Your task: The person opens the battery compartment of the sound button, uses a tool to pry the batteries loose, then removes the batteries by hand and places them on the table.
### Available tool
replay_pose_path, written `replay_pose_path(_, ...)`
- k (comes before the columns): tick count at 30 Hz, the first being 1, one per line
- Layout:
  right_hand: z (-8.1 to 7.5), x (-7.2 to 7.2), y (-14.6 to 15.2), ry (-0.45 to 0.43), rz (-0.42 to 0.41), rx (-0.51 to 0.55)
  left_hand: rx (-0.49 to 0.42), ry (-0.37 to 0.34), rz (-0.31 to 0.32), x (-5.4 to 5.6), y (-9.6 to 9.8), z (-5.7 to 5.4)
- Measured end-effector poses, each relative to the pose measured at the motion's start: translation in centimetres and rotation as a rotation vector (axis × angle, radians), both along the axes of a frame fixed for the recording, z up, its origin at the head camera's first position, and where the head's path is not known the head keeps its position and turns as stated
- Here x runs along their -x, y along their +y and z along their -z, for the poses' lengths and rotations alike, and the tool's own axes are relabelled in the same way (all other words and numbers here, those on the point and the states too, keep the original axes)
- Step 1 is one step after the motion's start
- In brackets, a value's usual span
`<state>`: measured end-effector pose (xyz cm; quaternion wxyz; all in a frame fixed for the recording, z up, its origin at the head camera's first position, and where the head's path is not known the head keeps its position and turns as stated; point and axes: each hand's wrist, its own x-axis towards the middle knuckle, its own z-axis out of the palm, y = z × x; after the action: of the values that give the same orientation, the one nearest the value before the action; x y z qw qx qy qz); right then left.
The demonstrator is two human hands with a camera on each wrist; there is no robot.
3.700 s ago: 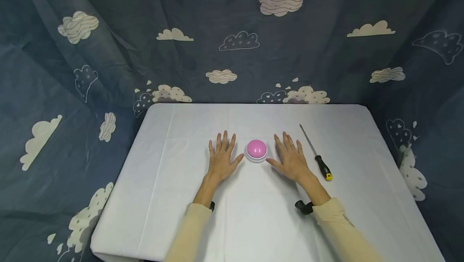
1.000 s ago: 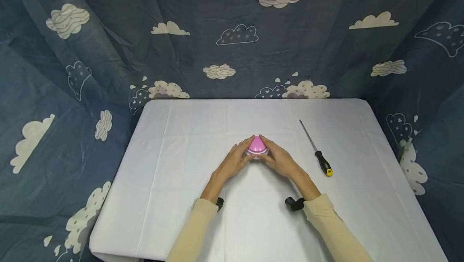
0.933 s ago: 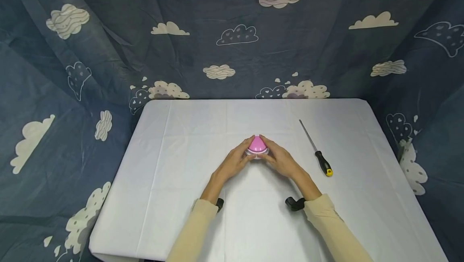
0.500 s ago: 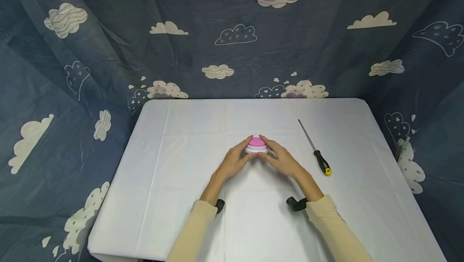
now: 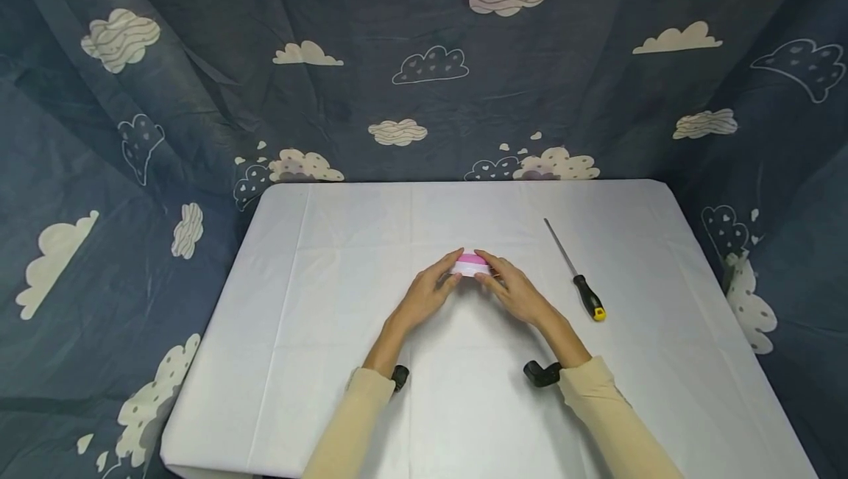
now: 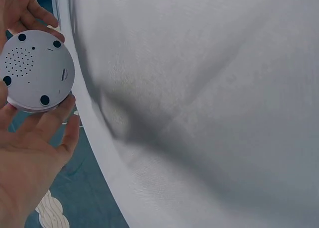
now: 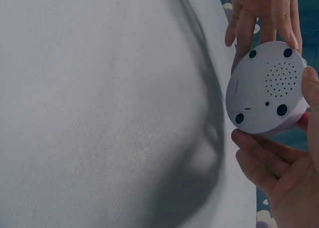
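Between both hands is a round push button (image 5: pixel 471 268) with a pink dome and white base. Its fingers and thumb around the left side, the left hand (image 5: pixel 422 296) holds it. The right hand (image 5: pixel 519 295) grips the opposite side the same way. In the head view the button is tipped, so its white base faces the person and only a strip of pink shows. From the left wrist, the flat underside (image 6: pixel 37 71) appears with dark round feet and a cluster of small holes. That white underside (image 7: pixel 266 88) fills much of the right wrist view's right side, held off the cloth.
A screwdriver (image 5: pixel 586 296) with a black and yellow handle lies right of the hands, its tip pointing away. White cloth (image 5: pixel 344 280) covers the table. Dark blue curtain (image 5: pixel 358 15) with cloud prints hangs behind and at the sides. Each wrist wears a black camera (image 5: pixel 542 374).
The hands, first spread flat either side of the button, have closed in and gripped it. Over the last second they have lifted and tilted it, turning the pink dome away and the base toward the person.
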<state>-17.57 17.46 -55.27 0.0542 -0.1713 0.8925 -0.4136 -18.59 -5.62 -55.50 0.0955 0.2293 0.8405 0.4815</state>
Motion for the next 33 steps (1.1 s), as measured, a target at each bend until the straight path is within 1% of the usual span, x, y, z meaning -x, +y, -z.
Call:
replay_pose_path(5,0.29,-0.03,0.31,0.008,0.009,0.003,-0.016,0.018,0.007,0.06,0.17,0.12)
replay_pose_path(10,0.42,-0.11,0.61,0.016,0.019,-0.004,-0.004,0.004,0.011,0.0,0.3,0.09)
replay_pose_path(14,0.51,-0.15,0.79,0.017,0.045,-0.007,-0.018,0.001,0.016,-0.09,0.31,0.03)
replay_pose_path(19,0.68,-0.2,0.81,0.058,0.07,-0.003,-0.031,0.025,0.018,-0.06,0.32,0.16)
replay_pose_path(25,0.66,-0.06,0.71,0.132,0.049,0.012,-0.019,0.057,0.01,0.12,0.58,0.46)
replay_pose_path(29,0.3,0.19,0.6,0.178,0.002,0.015,0.003,0.051,0.006,0.16,0.84,0.39)
replay_pose_path(33,0.15,0.32,0.68,0.202,-0.034,0.012,-0.001,0.037,0.012,0.19,0.9,0.52)
